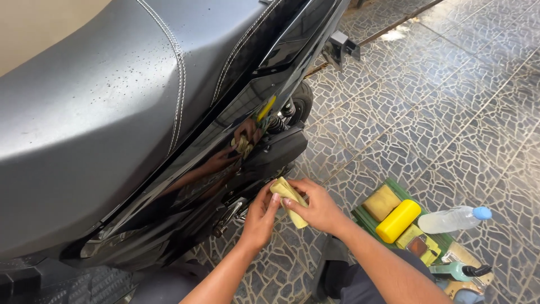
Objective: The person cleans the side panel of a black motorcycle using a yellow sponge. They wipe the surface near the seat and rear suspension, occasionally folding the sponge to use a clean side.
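A small yellow cloth [289, 200], folded, is pinched between both hands just below the glossy black side panel [225, 146] of a scooter. My left hand [260, 217] grips its near end with thumb and fingers. My right hand [318, 205] holds its other side from the right. The hands and cloth are mirrored in the panel. Above it lies the grey stitched seat [101, 95], dotted with water drops.
A green tray [365, 220] on the patterned stone floor holds a tan sponge [381, 202], a yellow cylinder [398, 220] and small tins. A clear bottle with a blue cap [454, 218] and a spray bottle [461, 271] lie beside it. The rear wheel [301, 101] is behind.
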